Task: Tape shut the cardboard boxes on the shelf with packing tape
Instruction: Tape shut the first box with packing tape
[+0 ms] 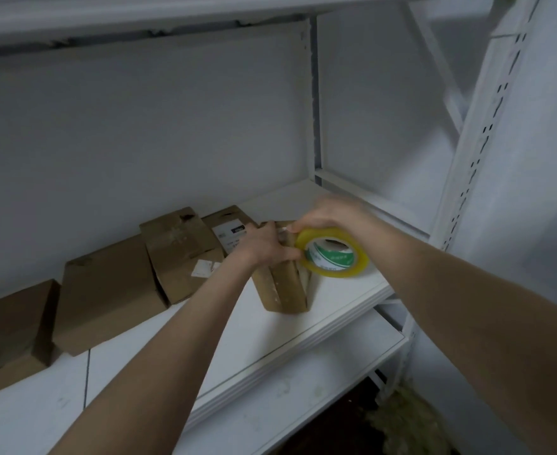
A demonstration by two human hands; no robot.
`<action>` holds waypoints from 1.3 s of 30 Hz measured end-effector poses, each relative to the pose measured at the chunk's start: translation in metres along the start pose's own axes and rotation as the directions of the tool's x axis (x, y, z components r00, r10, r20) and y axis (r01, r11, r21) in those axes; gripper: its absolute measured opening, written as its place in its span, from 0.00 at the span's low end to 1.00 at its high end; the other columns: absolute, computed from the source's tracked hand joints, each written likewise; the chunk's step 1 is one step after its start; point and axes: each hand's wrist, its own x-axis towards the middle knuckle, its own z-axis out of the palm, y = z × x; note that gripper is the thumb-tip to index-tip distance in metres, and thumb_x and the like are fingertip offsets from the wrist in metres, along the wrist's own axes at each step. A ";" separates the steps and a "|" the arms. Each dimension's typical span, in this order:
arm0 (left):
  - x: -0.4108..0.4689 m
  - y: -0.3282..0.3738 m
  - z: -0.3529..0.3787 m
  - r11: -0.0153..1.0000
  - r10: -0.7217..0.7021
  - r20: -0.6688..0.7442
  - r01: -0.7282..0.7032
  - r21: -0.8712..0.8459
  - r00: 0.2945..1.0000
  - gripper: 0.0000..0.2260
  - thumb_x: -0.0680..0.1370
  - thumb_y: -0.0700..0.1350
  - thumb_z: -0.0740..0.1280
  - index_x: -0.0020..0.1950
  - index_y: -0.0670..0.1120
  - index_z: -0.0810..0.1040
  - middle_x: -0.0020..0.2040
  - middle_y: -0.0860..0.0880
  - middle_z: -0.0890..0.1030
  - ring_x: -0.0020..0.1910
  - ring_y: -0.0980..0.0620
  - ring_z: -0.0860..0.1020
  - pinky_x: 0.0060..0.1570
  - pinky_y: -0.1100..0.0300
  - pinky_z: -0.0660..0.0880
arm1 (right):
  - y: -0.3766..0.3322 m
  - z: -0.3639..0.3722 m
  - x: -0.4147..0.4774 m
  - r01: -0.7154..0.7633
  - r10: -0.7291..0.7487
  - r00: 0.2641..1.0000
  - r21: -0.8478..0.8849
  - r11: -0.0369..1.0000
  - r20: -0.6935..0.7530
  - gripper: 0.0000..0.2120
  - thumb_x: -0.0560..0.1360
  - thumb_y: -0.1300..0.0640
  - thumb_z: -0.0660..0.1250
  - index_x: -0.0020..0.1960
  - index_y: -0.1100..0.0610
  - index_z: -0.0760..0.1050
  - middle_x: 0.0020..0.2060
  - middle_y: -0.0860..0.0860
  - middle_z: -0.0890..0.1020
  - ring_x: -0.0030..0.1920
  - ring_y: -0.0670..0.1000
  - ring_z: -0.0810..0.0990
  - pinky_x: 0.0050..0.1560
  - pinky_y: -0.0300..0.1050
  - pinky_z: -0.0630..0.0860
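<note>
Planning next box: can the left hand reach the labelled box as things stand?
Probably yes. The labelled box sits just behind the left hand with nothing between, but that hand grips the small box and must let go first.

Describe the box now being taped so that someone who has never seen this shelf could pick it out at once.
Start at the white shelf with its row of brown cardboard boxes along the wall. The box stands at the row's right end, narrow and upright. It alone is gripped by the left hand, while the right hand holds a yellow tape roll beside it.
</note>
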 end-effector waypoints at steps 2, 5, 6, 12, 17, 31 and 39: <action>0.006 -0.005 -0.001 0.995 0.008 0.003 -0.007 -0.098 1.000 0.39 0.64 0.58 0.75 0.71 0.48 0.67 0.69 0.43 0.69 0.69 0.43 0.66 0.66 0.50 0.69 | 0.013 -0.006 -0.007 0.087 -0.095 0.991 0.074 0.993 0.098 0.39 0.65 0.26 0.66 0.68 0.48 0.72 0.66 0.51 0.74 0.64 0.56 0.74 0.65 0.53 0.70; 0.007 -0.013 -0.005 0.978 0.012 -0.024 -0.017 -0.209 1.000 0.35 0.66 0.54 0.76 0.69 0.46 0.69 0.66 0.45 0.73 0.67 0.45 0.69 0.62 0.56 0.69 | 0.042 -0.007 -0.020 0.069 -0.126 0.986 0.418 0.906 0.110 0.34 0.66 0.29 0.67 0.65 0.48 0.72 0.62 0.51 0.77 0.59 0.55 0.77 0.61 0.52 0.74; 0.006 -0.016 -0.007 0.967 0.005 -0.026 -0.012 -0.256 1.000 0.34 0.68 0.52 0.76 0.70 0.44 0.69 0.66 0.45 0.73 0.67 0.45 0.70 0.61 0.58 0.69 | 0.049 -0.004 -0.023 0.069 -0.139 0.986 0.526 0.848 0.096 0.34 0.65 0.30 0.68 0.64 0.49 0.73 0.60 0.53 0.78 0.57 0.55 0.79 0.60 0.52 0.76; 0.000 -0.025 -0.006 0.842 -0.023 -0.061 -0.013 -0.540 0.998 0.33 0.72 0.43 0.74 0.73 0.39 0.64 0.65 0.46 0.73 0.59 0.52 0.73 0.50 0.66 0.68 | 0.032 -0.010 -0.032 0.135 -0.171 0.985 0.560 0.818 0.012 0.19 0.73 0.34 0.65 0.48 0.49 0.77 0.47 0.52 0.82 0.45 0.51 0.81 0.41 0.42 0.75; -0.005 -0.034 0.001 0.669 -0.069 -0.073 -0.008 -0.743 0.995 0.33 0.69 0.42 0.76 0.72 0.40 0.68 0.56 0.46 0.79 0.52 0.49 0.80 0.52 0.59 0.77 | 0.031 -0.011 -0.023 0.125 -0.139 0.990 0.326 0.937 0.019 0.23 0.70 0.30 0.66 0.45 0.51 0.75 0.50 0.51 0.80 0.48 0.52 0.78 0.49 0.47 0.74; -0.003 -0.066 0.019 0.442 -0.133 -0.048 0.016 -0.897 0.990 0.17 0.74 0.40 0.69 0.63 0.52 0.77 0.50 0.49 0.79 0.44 0.51 0.79 0.39 0.60 0.78 | 0.060 0.002 -0.027 0.041 -0.062 0.996 0.287 0.957 0.066 0.19 0.71 0.33 0.68 0.45 0.49 0.77 0.41 0.49 0.80 0.42 0.49 0.78 0.41 0.44 0.72; 0.002 -0.074 0.023 0.405 -0.101 -0.022 0.021 -0.914 0.995 0.17 0.74 0.41 0.69 0.62 0.54 0.79 0.54 0.47 0.80 0.46 0.49 0.79 0.45 0.55 0.77 | 0.059 0.023 -0.015 -0.052 0.032 0.992 0.167 0.985 0.121 0.27 0.68 0.29 0.67 0.46 0.54 0.74 0.40 0.51 0.78 0.41 0.51 0.77 0.45 0.46 0.72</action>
